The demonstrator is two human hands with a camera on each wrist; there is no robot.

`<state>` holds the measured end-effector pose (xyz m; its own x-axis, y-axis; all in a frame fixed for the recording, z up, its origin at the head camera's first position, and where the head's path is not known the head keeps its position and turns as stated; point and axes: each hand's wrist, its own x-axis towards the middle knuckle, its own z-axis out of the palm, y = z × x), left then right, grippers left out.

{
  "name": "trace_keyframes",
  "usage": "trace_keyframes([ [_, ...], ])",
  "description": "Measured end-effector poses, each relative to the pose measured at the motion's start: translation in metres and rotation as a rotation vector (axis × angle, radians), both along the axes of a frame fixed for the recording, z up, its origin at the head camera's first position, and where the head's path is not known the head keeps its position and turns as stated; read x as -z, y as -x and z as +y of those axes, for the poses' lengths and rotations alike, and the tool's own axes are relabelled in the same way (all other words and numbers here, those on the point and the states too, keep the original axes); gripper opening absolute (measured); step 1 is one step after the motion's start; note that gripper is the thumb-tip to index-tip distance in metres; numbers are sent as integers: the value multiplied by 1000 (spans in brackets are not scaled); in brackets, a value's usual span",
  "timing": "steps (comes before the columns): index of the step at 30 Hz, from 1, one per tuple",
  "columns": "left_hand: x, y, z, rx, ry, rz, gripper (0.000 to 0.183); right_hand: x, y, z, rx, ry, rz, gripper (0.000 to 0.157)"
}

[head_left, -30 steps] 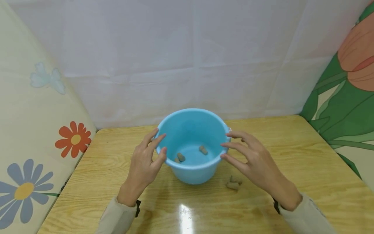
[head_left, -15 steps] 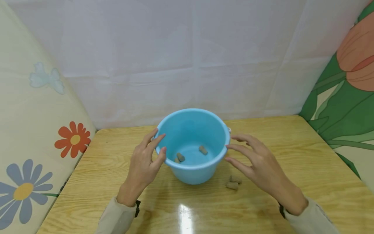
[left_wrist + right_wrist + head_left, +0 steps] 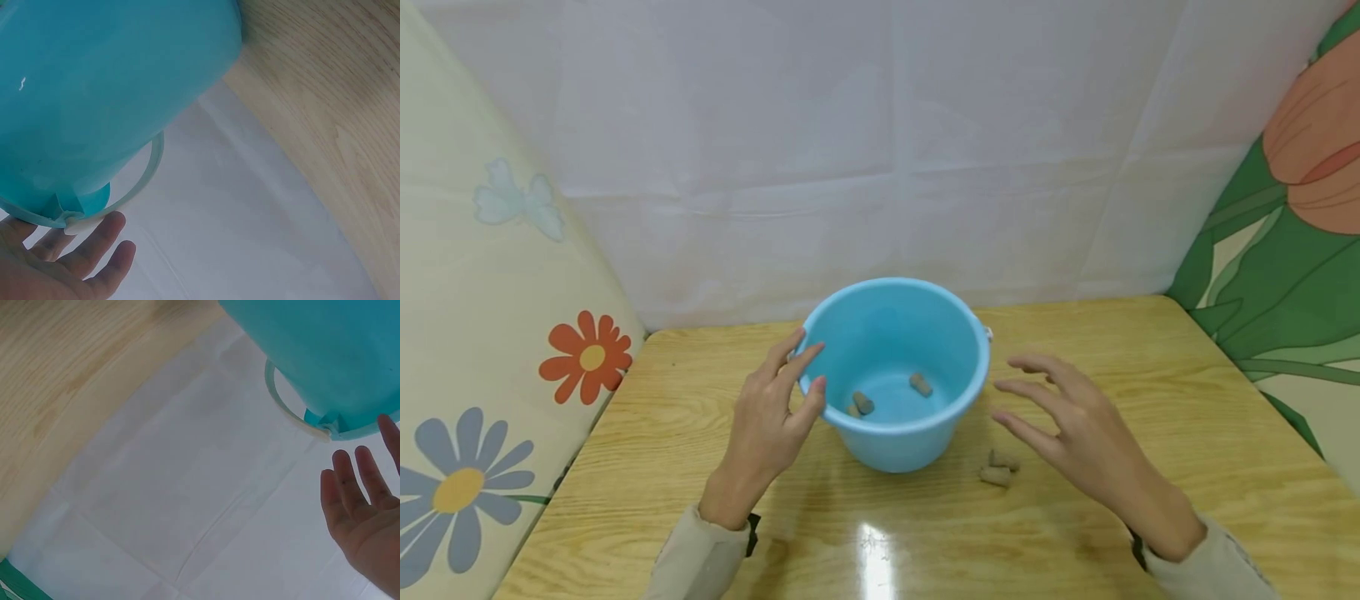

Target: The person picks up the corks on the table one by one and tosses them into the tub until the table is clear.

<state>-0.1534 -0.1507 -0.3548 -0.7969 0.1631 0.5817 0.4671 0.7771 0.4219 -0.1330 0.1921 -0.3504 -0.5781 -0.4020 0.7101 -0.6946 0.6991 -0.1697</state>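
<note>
While the left hand [image 3: 766,421] grips the left rim of the upright blue bucket [image 3: 898,450] on the wooden table [image 3: 625,467], the right hand [image 3: 1082,429] holds nothing, fingers parted, just right of it. 3 brown cylinders [image 3: 862,402] lie inside; 2 loose cylinders [image 3: 995,476] rest near right.

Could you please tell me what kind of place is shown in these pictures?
It looks like a small staged tabletop corner, perhaps set up for recording: a plain, creased white sheet behind a wood-grain table, and flower-printed coverings on both sides.
</note>
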Motion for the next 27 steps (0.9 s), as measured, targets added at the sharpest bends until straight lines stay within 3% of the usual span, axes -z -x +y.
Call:
trace_keyframes([
  [11, 0, -1, 0, -4, -3, -2, 44, 16, -3, 11, 37, -33, -56, 64],
  [27, 0, 0, 0, -1, -1, 7, 44, 39, -2, 23, 74, -63, -134, 34],
])
